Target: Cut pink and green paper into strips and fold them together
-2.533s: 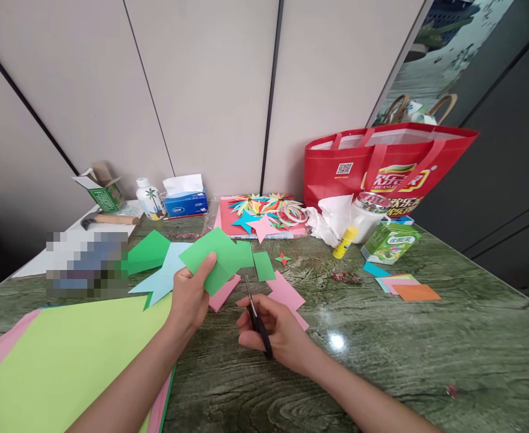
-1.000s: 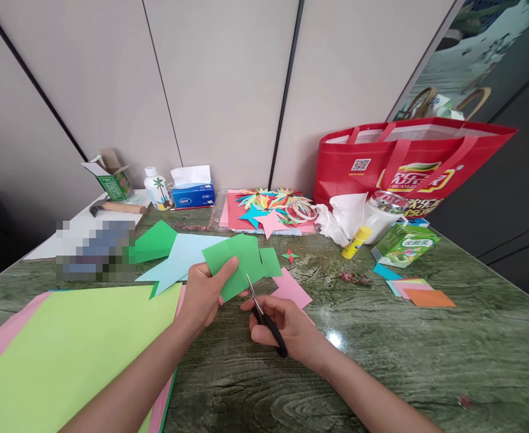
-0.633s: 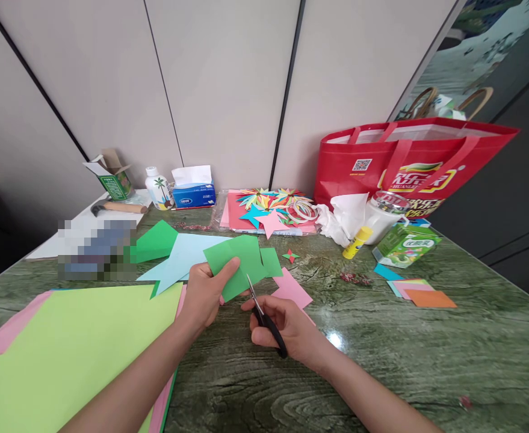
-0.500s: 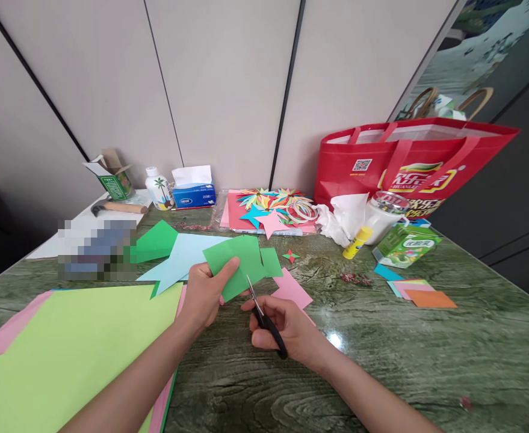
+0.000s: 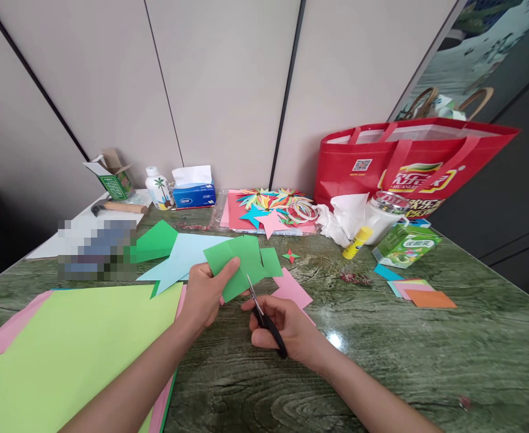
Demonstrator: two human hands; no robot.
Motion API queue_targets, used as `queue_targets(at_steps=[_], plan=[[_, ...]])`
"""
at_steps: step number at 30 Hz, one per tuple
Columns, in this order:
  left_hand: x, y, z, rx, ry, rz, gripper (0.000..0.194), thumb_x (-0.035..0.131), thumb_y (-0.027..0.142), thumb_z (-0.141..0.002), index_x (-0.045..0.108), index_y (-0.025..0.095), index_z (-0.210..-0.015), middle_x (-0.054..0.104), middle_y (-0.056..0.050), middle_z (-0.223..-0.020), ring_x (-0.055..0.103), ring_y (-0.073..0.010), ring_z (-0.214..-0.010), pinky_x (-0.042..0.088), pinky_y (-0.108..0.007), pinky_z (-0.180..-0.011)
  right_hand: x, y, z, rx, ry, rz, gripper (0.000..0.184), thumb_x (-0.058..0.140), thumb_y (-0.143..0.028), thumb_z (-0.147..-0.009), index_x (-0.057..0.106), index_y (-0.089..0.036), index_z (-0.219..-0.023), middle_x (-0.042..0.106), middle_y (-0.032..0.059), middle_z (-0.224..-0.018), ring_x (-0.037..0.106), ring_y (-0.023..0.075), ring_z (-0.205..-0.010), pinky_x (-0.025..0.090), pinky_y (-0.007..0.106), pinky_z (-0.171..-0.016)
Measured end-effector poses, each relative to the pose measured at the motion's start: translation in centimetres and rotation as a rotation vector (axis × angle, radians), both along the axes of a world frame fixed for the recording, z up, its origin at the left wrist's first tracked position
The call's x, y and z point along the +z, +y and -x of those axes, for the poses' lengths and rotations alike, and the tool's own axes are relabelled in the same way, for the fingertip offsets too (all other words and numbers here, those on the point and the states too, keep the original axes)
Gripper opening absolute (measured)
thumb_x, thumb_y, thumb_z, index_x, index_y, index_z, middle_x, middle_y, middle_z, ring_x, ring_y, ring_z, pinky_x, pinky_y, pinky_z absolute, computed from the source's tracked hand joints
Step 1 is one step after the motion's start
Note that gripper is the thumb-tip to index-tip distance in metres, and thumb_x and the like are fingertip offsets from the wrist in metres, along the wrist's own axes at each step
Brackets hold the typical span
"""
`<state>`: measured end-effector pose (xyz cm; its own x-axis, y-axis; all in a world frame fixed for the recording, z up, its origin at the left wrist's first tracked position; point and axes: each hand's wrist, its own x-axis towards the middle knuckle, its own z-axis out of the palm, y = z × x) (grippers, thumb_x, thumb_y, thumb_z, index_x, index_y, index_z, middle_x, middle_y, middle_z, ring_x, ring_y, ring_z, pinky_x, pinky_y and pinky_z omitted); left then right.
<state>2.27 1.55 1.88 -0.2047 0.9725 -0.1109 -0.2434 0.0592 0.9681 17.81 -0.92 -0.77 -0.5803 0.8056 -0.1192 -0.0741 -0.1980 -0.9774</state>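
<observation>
My left hand (image 5: 207,291) pinches a piece of green paper (image 5: 241,258) between thumb and fingers, above the table. My right hand (image 5: 284,328) grips black-handled scissors (image 5: 264,319), whose blades point up at the paper's lower edge and look nearly closed. A dark slit shows at the right of the green paper, beside a smaller green piece (image 5: 272,263); whether the two are joined I cannot tell. Pink paper (image 5: 293,290) lies behind my right hand. Light blue paper (image 5: 192,249) and another green sheet (image 5: 156,240) lie beyond my left hand.
Large coloured sheets (image 5: 83,349) cover the table's left front. Along the back stand a tissue pack (image 5: 194,195), a white bottle (image 5: 159,189), paper stars (image 5: 271,224), a glue stick (image 5: 357,242), a white mug (image 5: 384,219) and a red bag (image 5: 349,162). Small paper pieces (image 5: 431,299) lie right.
</observation>
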Motion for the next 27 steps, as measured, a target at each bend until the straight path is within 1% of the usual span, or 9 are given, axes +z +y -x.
queue_targets(at_steps=[5,11,18,24,27], plan=[[-0.10,0.01,-0.04,0.002,0.023,-0.015,0.026,0.073,0.033,-0.054,0.057,0.012,-0.048,0.056,0.000,-0.040,0.048,-0.0114,-0.032,0.032,-0.020,-0.028,-0.07,0.02,0.01,-0.005,0.002,0.005,0.048,0.075,-0.038,-0.055,0.055,-0.016,-0.093,0.051,-0.0023,-0.068,0.047,0.0093,-0.058,0.038,0.023,-0.056],[-0.15,-0.02,-0.02,-0.001,0.055,-0.034,0.028,0.072,0.036,-0.055,0.057,0.013,-0.049,0.056,0.000,-0.041,0.048,-0.0113,-0.032,0.033,-0.020,-0.028,-0.42,0.05,-0.02,-0.003,0.011,-0.010,0.046,0.073,-0.038,-0.059,0.055,-0.016,-0.095,0.051,-0.0023,-0.068,0.045,0.0091,-0.058,0.037,0.023,-0.056],[-0.13,-0.03,-0.08,-0.010,0.040,-0.031,0.027,0.072,0.034,-0.056,0.057,0.012,-0.049,0.054,0.000,-0.040,0.047,-0.0111,-0.032,0.032,-0.021,-0.029,-0.10,-0.04,0.24,-0.029,-0.004,-0.017,0.040,0.071,-0.038,-0.061,0.056,-0.016,-0.091,0.046,-0.0043,-0.064,0.039,0.0073,-0.054,0.033,0.022,-0.053],[-0.12,0.01,-0.13,-0.020,0.058,-0.036,0.032,0.071,0.036,-0.057,0.051,0.013,-0.045,0.049,0.004,-0.036,0.039,-0.0068,-0.028,0.032,-0.020,-0.030,-0.12,-0.11,0.29,-0.037,0.002,-0.022,0.036,0.069,-0.034,-0.064,0.055,-0.014,-0.090,0.043,-0.0047,-0.062,0.036,0.0069,-0.054,0.030,0.022,-0.052],[0.02,0.00,-0.20,-0.018,0.076,-0.036,0.033,0.070,0.036,-0.057,0.050,0.013,-0.045,0.048,0.003,-0.037,0.039,-0.0067,-0.028,0.032,-0.020,-0.029,-0.16,-0.16,0.29,-0.047,-0.001,-0.018,0.033,0.069,-0.031,-0.065,0.056,-0.013,-0.089,0.042,-0.0049,-0.061,0.034,0.0067,-0.054,0.029,0.021,-0.052]])
